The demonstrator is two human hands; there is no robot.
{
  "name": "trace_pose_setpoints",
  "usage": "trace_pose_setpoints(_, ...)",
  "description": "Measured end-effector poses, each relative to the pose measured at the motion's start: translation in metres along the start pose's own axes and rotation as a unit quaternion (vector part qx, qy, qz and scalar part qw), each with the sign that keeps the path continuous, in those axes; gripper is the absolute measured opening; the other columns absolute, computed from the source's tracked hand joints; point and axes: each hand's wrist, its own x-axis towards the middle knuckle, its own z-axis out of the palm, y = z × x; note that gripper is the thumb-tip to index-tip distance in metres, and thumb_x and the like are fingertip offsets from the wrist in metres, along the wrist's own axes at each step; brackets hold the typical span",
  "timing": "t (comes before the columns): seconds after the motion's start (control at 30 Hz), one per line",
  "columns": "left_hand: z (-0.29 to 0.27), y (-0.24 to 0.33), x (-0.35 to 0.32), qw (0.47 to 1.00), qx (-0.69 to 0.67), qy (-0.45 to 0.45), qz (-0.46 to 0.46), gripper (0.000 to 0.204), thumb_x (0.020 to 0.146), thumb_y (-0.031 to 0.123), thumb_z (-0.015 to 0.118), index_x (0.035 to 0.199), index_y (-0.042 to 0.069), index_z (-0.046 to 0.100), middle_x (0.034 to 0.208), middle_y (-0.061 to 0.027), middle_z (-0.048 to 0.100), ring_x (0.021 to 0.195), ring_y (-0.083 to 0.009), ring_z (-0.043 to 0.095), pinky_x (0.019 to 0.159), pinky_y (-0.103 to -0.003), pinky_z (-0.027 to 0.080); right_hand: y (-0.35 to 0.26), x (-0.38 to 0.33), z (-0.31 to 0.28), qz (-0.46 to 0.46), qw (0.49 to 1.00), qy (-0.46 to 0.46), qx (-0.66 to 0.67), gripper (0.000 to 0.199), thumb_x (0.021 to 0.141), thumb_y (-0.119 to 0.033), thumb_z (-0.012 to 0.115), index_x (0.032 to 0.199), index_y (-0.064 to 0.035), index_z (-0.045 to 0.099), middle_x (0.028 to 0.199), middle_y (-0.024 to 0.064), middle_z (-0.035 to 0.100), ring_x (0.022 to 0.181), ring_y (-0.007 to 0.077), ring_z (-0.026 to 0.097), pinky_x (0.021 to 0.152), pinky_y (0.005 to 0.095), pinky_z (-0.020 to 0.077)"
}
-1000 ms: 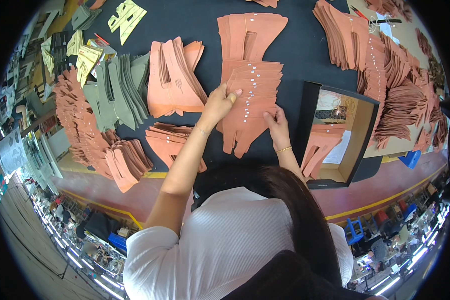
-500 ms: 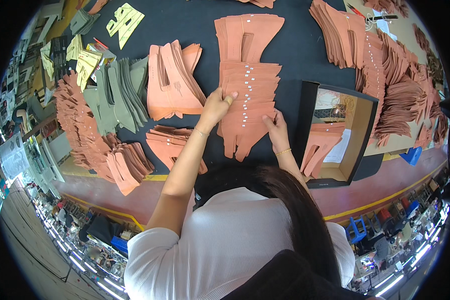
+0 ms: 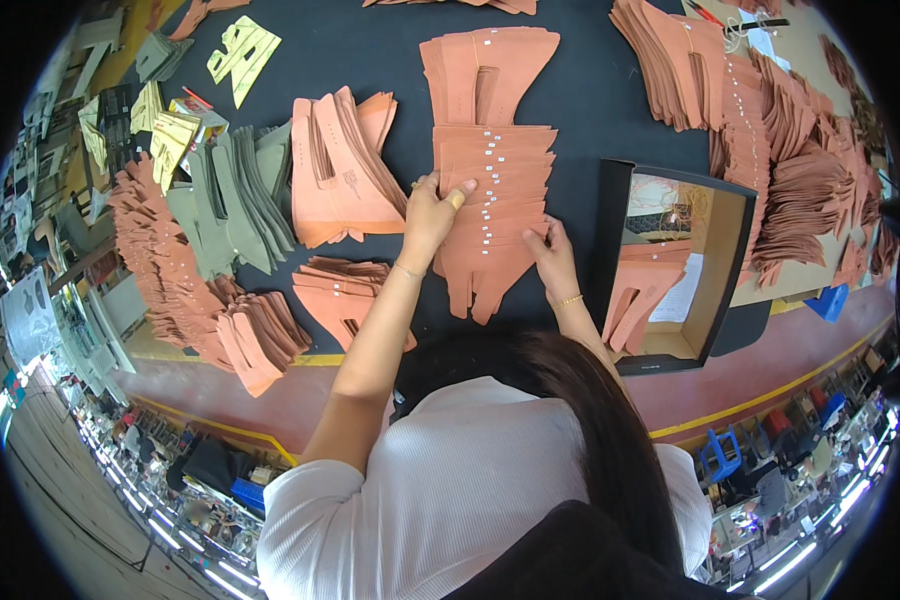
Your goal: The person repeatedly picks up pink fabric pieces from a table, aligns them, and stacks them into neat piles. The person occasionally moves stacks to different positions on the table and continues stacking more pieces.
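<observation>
A fanned stack of salmon-coloured cut pieces (image 3: 470,265), flat leather-like parts with small white labels stepped down the middle, lies on the dark table before me. Its lowest piece ends in two prongs toward me. My left hand (image 3: 433,215) grips the stack's left edge, thumb on top and fingers partly hidden. At the lower right edge my right hand (image 3: 553,258) pinches the pieces, thumb above. Just beyond, and touching the fan's top, lies another salmon bundle (image 3: 515,60) with a slot in it.
To the left lie a slotted salmon stack (image 3: 315,200), a smaller salmon stack (image 3: 320,282), grey-green pieces (image 3: 210,220) and yellow patterns (image 3: 250,55). An open black-edged box (image 3: 725,240) holding salmon pieces stands at the right. More salmon stacks (image 3: 670,70) lie beyond it.
Both hands keep their hold on the fanned stack, with hardly any movement. The whole view has shifted slightly.
</observation>
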Motion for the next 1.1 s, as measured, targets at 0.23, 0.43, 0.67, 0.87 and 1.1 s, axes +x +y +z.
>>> trace_pose_setpoints(0.23,0.009,-0.002,-0.001,0.974,0.137,0.122,0.130,0.042,0.086,0.026,0.071,0.111,-0.006,0.064,0.116,-0.0207,0.055,0.104,-0.0323,0.055,0.088,-0.037,0.047,0.000,0.002,-0.001,0.014,0.999,-0.017,-0.028,0.037,0.094,-0.008,0.061,0.127,0.0023,0.049,0.118,0.0077,0.060,0.105,0.0117,0.056,0.094,0.0274,0.0439)
trace_pose_setpoints(0.43,0.000,0.005,-0.004,0.985,0.114,0.077,0.105,0.038,0.085,0.024,0.072,0.110,-0.005,0.065,0.115,-0.0208,0.055,0.105,-0.0324,0.054,0.088,-0.038,0.047,-0.004,-0.003,0.002,-0.006,1.000,-0.016,0.009,0.040,0.091,-0.011,0.063,0.127,0.0037,0.050,0.111,0.0091,0.063,0.097,0.0125,0.059,0.086,0.0272,0.0477)
trace_pose_setpoints(0.67,0.007,0.001,-0.011,0.957,0.173,0.149,0.177,0.036,0.085,0.018,0.073,0.106,-0.008,0.061,0.106,-0.0190,0.058,0.098,-0.0278,0.057,0.082,-0.036,0.049,0.003,-0.004,-0.002,0.005,0.999,-0.031,-0.038,0.037,0.093,-0.009,0.062,0.125,0.0029,0.050,0.114,0.0083,0.062,0.102,0.0122,0.058,0.091,0.0275,0.0456)
trace_pose_setpoints(0.87,0.006,0.003,-0.006,0.987,-0.027,0.125,0.094,0.041,0.083,0.013,0.077,0.111,-0.004,0.053,0.100,-0.0119,0.061,0.087,-0.0173,0.061,0.079,-0.030,0.051,-0.007,-0.001,-0.005,-0.018,0.992,-0.027,-0.119,0.040,0.090,-0.013,0.064,0.125,0.0013,0.051,0.111,0.0131,0.064,0.097,0.0178,0.062,0.087,0.0308,0.0488)
trace_pose_setpoints(1.1,-0.006,0.015,0.005,0.987,-0.155,-0.038,0.025,0.038,0.089,0.018,0.071,0.116,-0.004,0.054,0.112,-0.0135,0.065,0.102,-0.0147,0.061,0.088,-0.029,0.050,-0.048,0.037,0.009,-0.231,0.936,0.128,-0.234,0.036,0.090,-0.017,0.065,0.123,-0.0032,0.056,0.106,0.0139,0.063,0.093,0.0237,0.061,0.082,0.0328,0.0503)
